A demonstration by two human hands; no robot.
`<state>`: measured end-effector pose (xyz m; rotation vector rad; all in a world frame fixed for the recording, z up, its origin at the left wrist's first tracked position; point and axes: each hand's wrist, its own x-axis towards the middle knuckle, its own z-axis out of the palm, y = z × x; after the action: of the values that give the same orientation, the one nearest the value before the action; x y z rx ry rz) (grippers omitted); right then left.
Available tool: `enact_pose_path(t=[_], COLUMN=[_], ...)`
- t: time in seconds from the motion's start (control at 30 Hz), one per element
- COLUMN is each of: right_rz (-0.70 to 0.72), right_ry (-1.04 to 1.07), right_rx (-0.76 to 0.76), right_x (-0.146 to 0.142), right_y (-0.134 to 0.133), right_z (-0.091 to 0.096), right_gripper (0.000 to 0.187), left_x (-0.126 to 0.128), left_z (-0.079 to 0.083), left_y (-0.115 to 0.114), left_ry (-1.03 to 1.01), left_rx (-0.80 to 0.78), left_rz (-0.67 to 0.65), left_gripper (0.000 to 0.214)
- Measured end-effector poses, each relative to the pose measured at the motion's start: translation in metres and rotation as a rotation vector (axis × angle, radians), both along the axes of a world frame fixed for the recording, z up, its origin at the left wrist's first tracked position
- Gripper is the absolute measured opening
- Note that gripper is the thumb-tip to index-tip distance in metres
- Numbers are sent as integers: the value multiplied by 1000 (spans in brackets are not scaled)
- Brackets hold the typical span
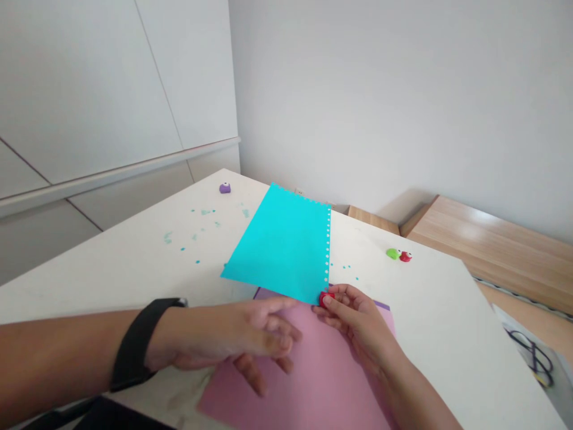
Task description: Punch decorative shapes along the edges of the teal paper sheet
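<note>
A sheet of bright cyan paper [286, 242] has small punched holes along its right edge and a notched far edge. My right hand [360, 319] pinches a small red craft punch [326, 298] at the sheet's near right corner, thumb on top. My left hand [246, 337], with a black band on the wrist, hovers at the sheet's near edge, fingers apart and nothing held. Whether its index fingertip touches the paper I cannot tell. Beneath both hands lies a pink sheet [313, 376], with a purple edge showing at its far side.
A purple punch [225, 188] sits at the far left of the white table [425, 310]. Green [393, 254] and red [405, 257] punches lie together at the right. Small cyan paper bits are scattered about. A wooden cabinet [496, 233] and eyeglasses [532, 355] are beyond the right edge.
</note>
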<state>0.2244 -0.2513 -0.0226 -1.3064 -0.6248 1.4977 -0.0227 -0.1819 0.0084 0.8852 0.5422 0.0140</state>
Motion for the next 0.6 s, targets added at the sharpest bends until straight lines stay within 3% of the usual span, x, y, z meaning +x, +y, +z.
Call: enact_pose_path(t=[0.1, 0.2, 0.37, 0.6], right_rz=[-11, -42, -107, -53], right_ry=[7, 16, 63, 109], right_rx=[19, 32, 23, -6], right_x=[-1, -2, -5, -10], right_y=[0, 1, 4, 5], right_z=[-2, -3, 0, 2], right_gripper=[41, 41, 46, 43], left_x=[11, 24, 43, 53], left_z=[0, 1, -5, -23], left_y=[-22, -34, -32, -24], left_ry=[67, 88, 12, 33], left_rx=[33, -38, -172, -217], left_rz=[80, 231, 353, 544], left_gripper=[98, 79, 39, 29])
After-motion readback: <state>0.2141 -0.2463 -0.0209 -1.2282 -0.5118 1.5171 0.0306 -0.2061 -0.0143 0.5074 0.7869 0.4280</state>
